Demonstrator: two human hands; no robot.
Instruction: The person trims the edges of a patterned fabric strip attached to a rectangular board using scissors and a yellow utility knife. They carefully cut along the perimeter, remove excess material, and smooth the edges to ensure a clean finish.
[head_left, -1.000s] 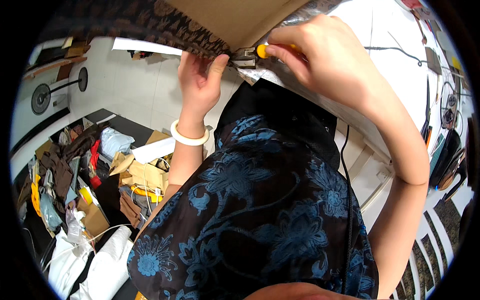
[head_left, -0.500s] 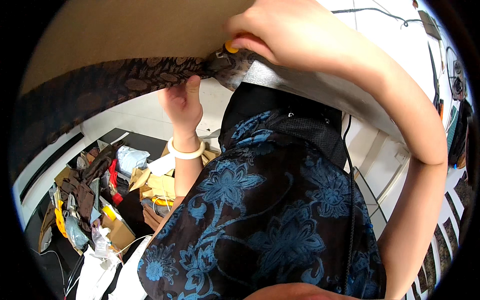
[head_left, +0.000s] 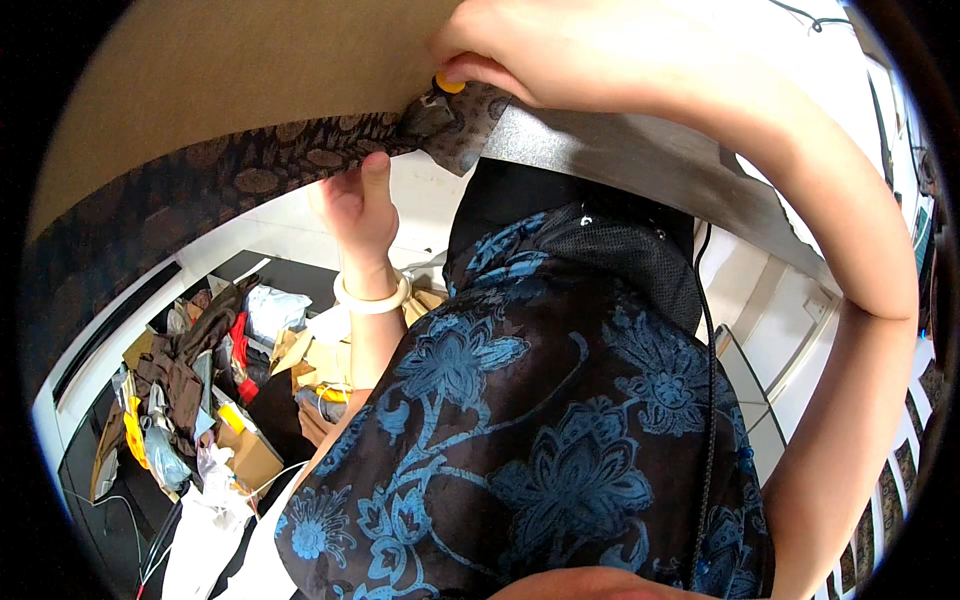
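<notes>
Large brown cloth fills the top left, with a dark patterned strip along its near edge. My right hand is closed over a small tool with a yellow end. Below that tool, the strip is folded around a dark metal part, whose kind I cannot make out. My left hand is at the strip's lower edge. Its thumb is in front and its fingers go behind the cloth, which hides them in part. A cream bangle circles my left wrist.
A grey metal table edge runs just in front of my body. Lower left, a heap of brown cloth scraps, plastic bags and cardboard lies beside a seated person's hand. Patterned strips lie at the far right. A black cord hangs down my front.
My right hand, with the yellow-ended tool, has shifted slightly left and up. My left hand has also moved a little left. The whole view has shifted slightly.
</notes>
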